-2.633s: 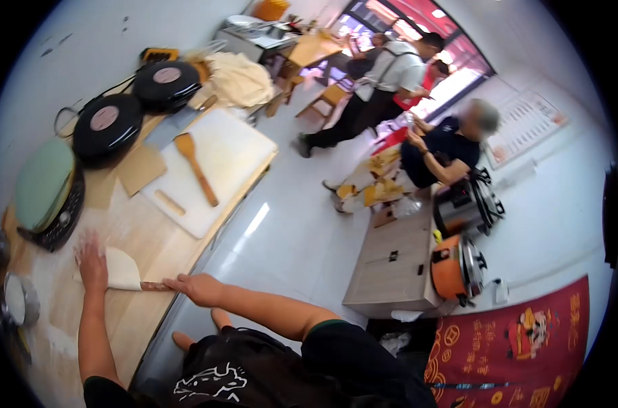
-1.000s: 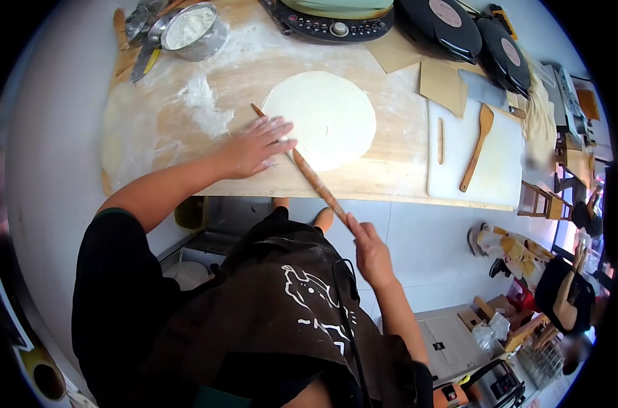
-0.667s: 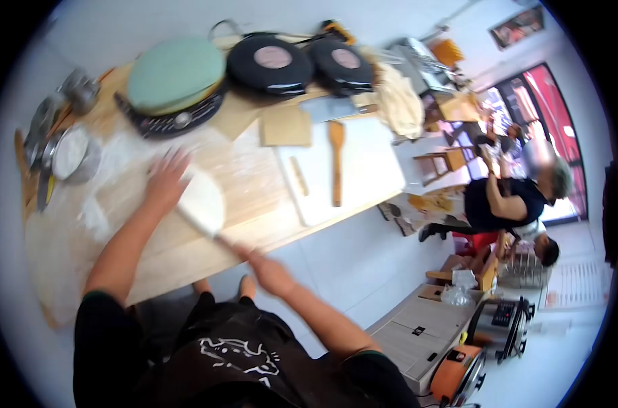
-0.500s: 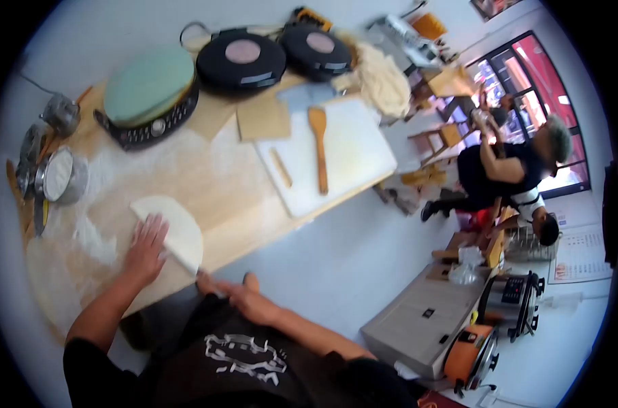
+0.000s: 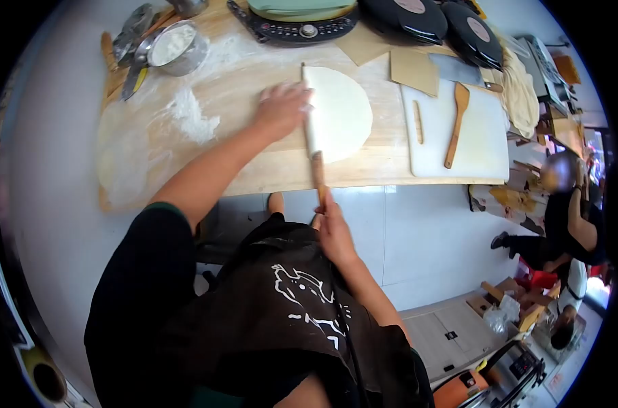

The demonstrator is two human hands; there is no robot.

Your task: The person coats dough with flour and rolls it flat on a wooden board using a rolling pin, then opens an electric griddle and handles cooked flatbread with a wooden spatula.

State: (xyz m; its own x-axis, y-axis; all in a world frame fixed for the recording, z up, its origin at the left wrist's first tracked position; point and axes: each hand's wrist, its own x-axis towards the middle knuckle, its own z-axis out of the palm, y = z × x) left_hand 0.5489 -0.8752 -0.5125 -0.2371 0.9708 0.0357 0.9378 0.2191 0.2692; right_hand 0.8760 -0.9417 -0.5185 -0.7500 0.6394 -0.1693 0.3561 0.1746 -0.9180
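A round, pale sheet of dough (image 5: 343, 112) lies on the floured wooden table, its left edge curled around a thin rolling pin (image 5: 319, 171). Both ends of the pin stick out of the dough, one toward my body over the table's front edge. My right hand (image 5: 335, 228) is closed around that near end. At the left side of the rolled edge, my left hand (image 5: 281, 112) has its fingers stretched out, with the fingertips touching the dough or just above it; slight blur hides which.
Left stands a metal bowl of flour (image 5: 176, 49), with loose flour (image 5: 192, 117) nearby. On the right, a wooden spatula (image 5: 457, 126) rests on a white cutting board (image 5: 482, 146). Electric griddles (image 5: 305, 28) line the back. A person (image 5: 574, 217) is at the far right.
My view has swung, shifting the table rightward and up. My left hand has gone from lying on the dough to its left rolled edge. The pin in my right hand now shows clearly.
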